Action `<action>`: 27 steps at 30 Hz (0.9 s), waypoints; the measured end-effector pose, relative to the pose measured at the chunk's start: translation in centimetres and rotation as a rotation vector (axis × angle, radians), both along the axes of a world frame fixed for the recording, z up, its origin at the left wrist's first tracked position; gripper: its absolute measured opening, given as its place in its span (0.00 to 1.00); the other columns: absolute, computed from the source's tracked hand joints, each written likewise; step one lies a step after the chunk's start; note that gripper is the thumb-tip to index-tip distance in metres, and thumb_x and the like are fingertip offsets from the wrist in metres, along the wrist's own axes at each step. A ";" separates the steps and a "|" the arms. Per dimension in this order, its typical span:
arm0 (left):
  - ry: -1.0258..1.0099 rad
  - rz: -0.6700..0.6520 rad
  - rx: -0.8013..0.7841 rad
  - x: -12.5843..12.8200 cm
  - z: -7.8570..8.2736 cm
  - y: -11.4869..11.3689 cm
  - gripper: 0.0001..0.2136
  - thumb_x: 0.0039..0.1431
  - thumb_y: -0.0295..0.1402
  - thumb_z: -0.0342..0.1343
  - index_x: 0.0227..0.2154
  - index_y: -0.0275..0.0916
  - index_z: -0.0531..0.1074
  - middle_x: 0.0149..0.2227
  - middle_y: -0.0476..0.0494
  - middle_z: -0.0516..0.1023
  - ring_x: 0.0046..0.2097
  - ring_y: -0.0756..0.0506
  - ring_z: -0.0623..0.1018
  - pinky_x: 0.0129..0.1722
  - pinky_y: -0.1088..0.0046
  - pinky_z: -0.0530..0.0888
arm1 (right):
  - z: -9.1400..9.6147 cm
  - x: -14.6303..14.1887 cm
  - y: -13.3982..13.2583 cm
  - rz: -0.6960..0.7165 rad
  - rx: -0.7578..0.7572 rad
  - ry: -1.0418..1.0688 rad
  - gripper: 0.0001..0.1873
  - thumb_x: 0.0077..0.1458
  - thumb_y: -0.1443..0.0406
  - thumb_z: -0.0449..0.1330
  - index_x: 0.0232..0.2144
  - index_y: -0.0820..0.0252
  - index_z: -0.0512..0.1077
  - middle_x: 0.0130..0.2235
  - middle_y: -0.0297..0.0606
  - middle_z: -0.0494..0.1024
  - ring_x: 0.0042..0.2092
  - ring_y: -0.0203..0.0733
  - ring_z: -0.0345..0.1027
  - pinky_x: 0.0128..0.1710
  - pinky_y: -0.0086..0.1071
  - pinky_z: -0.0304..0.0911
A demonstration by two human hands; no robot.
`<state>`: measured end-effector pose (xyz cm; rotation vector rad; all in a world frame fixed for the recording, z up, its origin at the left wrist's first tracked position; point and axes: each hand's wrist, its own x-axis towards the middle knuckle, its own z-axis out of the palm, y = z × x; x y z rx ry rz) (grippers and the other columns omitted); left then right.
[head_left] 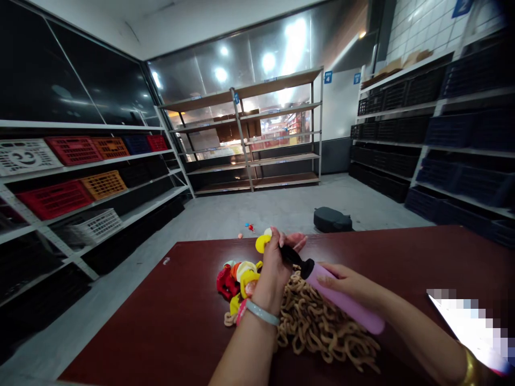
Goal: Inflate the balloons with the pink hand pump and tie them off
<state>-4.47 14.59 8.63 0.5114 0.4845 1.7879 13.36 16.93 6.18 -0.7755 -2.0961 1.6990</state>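
Note:
A pink hand pump (341, 300) with a black tapered end lies slanted across the middle of the view, above the table. My right hand (350, 284) is closed round its pink barrel. At the black end, my left hand (277, 257) is closed round the narrow tip, some fingers stretched past it. A round yellow piece (263, 244) and a whitish one (268, 232) show beyond my left hand; how they are held is hidden. Below the pump lies a heap of tan, curly, rope-like strands (309, 321). Left of my wrist is a pile of red, yellow and orange soft pieces (241, 279).
The dark red table (161, 321) fills the foreground, with a bright, pixelated flat object (470, 332) at its right. Small coloured bits (250, 227) and a dark grey case (332, 219) lie on the floor beyond. Shelves with crates (72, 150) line the sides; a rack (245, 134) stands behind.

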 end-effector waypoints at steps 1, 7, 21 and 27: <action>0.025 0.004 -0.004 0.4 -0.2 -0.1 0.23 0.53 0.49 0.57 0.15 0.38 0.58 0.26 0.40 0.77 0.36 0.41 0.79 0.47 0.54 0.71 | 0.0 0.1 -0.1 0.000 0.025 0.008 0.30 0.52 0.48 0.55 0.53 0.56 0.67 0.40 0.39 0.77 0.38 0.44 0.72 0.36 0.37 0.67; 0.019 0.012 -0.111 1.6 -1.3 -0.6 0.20 0.51 0.46 0.59 0.18 0.37 0.61 0.29 0.40 0.77 0.34 0.42 0.78 0.41 0.59 0.73 | 0.4 0.8 -1.0 -0.042 0.243 -0.040 0.28 0.55 0.49 0.53 0.55 0.55 0.66 0.46 0.39 0.77 0.46 0.47 0.70 0.44 0.40 0.65; -0.250 0.008 -0.031 -3.3 -2.9 0.3 0.20 0.50 0.31 0.61 0.19 0.39 0.51 0.15 0.58 0.51 0.15 0.57 0.55 0.15 0.81 0.52 | -1.3 4.6 -3.4 -0.218 1.056 -0.437 0.36 0.52 0.55 0.57 0.62 0.43 0.53 0.42 0.38 0.79 0.36 0.47 0.75 0.33 0.35 0.69; -0.288 -0.050 -0.060 -3.1 -2.8 0.3 0.20 0.52 0.29 0.58 0.19 0.40 0.48 0.13 0.59 0.49 0.14 0.57 0.53 0.15 0.81 0.49 | -1.7 6.0 -3.3 -0.186 1.011 -0.404 0.35 0.52 0.56 0.57 0.62 0.45 0.55 0.45 0.38 0.78 0.39 0.47 0.75 0.34 0.35 0.69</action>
